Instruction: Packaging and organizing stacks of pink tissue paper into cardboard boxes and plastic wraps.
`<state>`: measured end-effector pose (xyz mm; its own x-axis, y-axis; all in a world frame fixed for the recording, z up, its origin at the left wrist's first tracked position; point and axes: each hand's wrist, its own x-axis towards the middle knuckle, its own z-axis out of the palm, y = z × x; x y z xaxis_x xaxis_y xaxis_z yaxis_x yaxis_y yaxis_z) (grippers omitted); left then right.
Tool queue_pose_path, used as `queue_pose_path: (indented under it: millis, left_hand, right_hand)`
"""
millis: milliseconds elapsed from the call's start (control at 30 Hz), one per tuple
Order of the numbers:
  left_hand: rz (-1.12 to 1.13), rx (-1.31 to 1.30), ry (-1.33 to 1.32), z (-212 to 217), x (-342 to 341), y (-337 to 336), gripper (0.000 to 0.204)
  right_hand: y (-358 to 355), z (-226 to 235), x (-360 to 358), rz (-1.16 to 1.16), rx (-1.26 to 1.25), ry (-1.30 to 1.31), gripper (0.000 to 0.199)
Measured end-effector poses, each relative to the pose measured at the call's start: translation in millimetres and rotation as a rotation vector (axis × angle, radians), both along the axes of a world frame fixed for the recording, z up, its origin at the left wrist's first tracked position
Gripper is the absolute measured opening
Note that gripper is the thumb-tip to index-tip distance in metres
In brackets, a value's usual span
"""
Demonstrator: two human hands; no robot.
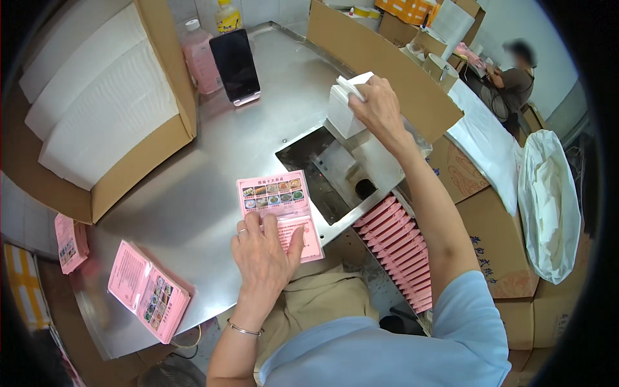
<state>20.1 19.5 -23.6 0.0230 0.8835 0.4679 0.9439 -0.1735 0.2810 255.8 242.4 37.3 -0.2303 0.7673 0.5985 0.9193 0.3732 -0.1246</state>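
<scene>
My left hand point(262, 255) lies over a pink printed packet point(277, 197) with small food pictures, near the table's front edge. Its fingers are spread on the packet's lower half, and the thumb is apart from them. Farther right, my right hand point(377, 106) pinches the top of a stack of white folded paper point(343, 111), which looks like paper tissues. The stack stands upright beside a rectangular opening point(303, 171) in the metal table. How many sheets the fingers hold is hidden.
A stack of pink packets point(149, 290) lies at left, with another small stack point(69, 244) beyond. An open carton point(138, 164) holds white paper. A phone point(235, 66) stands by a pink bottle point(201, 55). Pink packets fill a crate point(396, 251) below. A person point(516, 84) sits far right.
</scene>
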Motion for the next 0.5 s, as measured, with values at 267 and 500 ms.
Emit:
queue_pose_path:
  millis: [267, 500]
  left_hand:
    - [-0.175, -0.127, -0.167, 8, -23, -14, 0.059]
    - [-0.105, -0.076, -0.137, 15, 4, -6, 0.069]
  right_hand:
    - [-157, -47, -55, 0.633, -0.060, -0.216, 0.044]
    - [-124, -76, -112, 0.629, -0.199, -0.034, 0.035]
